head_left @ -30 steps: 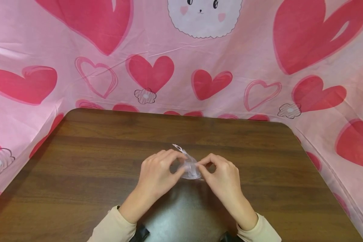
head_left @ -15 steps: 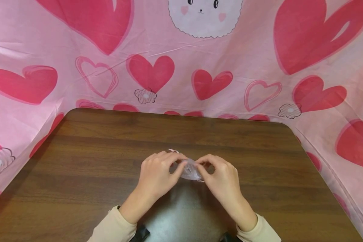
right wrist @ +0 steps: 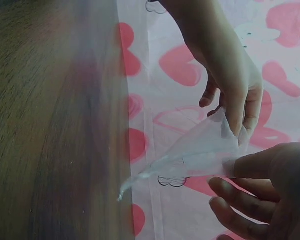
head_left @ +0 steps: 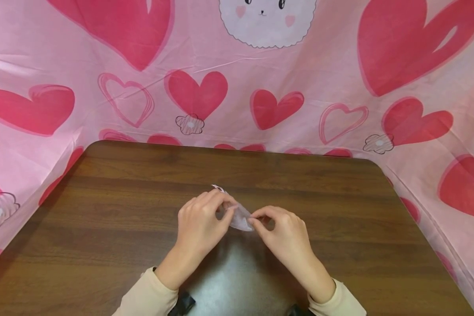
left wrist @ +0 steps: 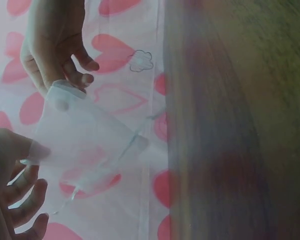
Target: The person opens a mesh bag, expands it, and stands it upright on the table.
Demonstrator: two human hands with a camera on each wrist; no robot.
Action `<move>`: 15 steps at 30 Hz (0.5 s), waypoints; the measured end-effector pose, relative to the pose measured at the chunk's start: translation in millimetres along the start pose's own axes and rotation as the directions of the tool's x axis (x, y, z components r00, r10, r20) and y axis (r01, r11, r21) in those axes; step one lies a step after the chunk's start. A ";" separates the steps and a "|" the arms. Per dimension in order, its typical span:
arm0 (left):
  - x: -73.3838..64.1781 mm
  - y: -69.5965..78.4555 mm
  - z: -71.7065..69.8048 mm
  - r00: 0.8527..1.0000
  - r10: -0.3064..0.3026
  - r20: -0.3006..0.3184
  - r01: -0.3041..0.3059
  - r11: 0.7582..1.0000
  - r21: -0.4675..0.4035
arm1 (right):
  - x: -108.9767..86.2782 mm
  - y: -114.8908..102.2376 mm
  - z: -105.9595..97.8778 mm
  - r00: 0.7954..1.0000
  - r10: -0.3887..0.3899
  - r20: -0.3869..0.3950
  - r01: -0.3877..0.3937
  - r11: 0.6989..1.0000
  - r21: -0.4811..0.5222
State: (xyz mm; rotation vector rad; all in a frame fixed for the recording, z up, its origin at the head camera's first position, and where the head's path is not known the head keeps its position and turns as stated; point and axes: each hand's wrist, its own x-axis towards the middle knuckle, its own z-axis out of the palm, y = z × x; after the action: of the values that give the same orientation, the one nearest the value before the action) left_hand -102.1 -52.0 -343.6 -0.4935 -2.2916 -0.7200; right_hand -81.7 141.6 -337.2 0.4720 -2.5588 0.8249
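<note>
A small sheer white drawstring pouch (head_left: 241,217) is stretched between the two hands above the table. My left hand (head_left: 202,221) pinches one side of it between thumb and fingertips. At the other side, the thumb and forefinger of my right hand (head_left: 287,229) pinch its lower corner. The white drawstring (head_left: 219,188) sticks out beyond the left fingers. In the left wrist view the pouch (left wrist: 90,131) spreads thin and see-through, with its cord crossing it. The right wrist view shows the pouch (right wrist: 200,147) tapering to a knotted cord end (right wrist: 121,197).
A dark brown wooden table (head_left: 114,210) with rounded far corners lies under both hands. Behind and beside it hangs a pink cloth (head_left: 237,61) printed with red hearts. Beige sleeves (head_left: 150,293) cover the forearms, with black straps (head_left: 183,303) near the wrists.
Both hands have shifted slightly left with the pouch, and the right hand sits a little lower. The pouch is drawn out longer between them, and its cord end now points further up and left.
</note>
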 end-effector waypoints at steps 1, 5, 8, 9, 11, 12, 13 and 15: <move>0.1 -0.2 0.0 1.000 0.000 -0.002 0.000 1.000 0.001 | 0.1 0.2 0.0 1.000 -0.005 -0.009 0.005 1.000 0.000; 0.7 -1.5 0.3 1.000 -0.010 -0.003 0.010 1.000 0.006 | 0.6 1.0 -0.4 0.998 -0.027 -0.055 0.028 1.000 0.007; 0.9 -1.2 0.1 1.000 -0.010 0.010 0.010 1.000 0.004 | 1.0 2.0 -0.6 0.996 -0.035 -0.076 0.036 0.999 0.012; 0.8 -0.8 0.0 1.000 -0.006 0.018 0.006 1.000 0.005 | 1.2 2.6 -0.6 0.996 -0.037 -0.083 0.038 0.999 0.012; 0.3 0.1 0.6 0.999 0.009 0.037 -0.010 1.000 0.012 | 1.6 4.0 -0.7 0.994 -0.044 -0.103 0.045 0.999 0.008; 0.0 0.9 0.7 0.999 0.020 0.048 -0.021 1.000 0.016 | 1.9 4.9 -0.6 0.992 -0.048 -0.114 0.049 0.999 0.003; -0.5 1.4 1.3 0.998 0.032 0.058 -0.033 0.999 0.022 | 2.2 5.9 -0.6 0.991 -0.053 -0.126 0.054 0.999 -0.002; -1.5 2.7 2.5 0.996 0.056 0.070 -0.058 0.998 0.034 | 2.5 7.7 -0.6 0.986 -0.066 -0.152 0.065 0.998 -0.009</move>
State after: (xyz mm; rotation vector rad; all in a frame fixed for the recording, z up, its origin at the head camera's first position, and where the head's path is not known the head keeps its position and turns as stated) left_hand -100.9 -48.6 -345.1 -0.5733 -2.3405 -0.6422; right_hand -87.1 147.5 -339.2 0.4710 -2.3921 0.7999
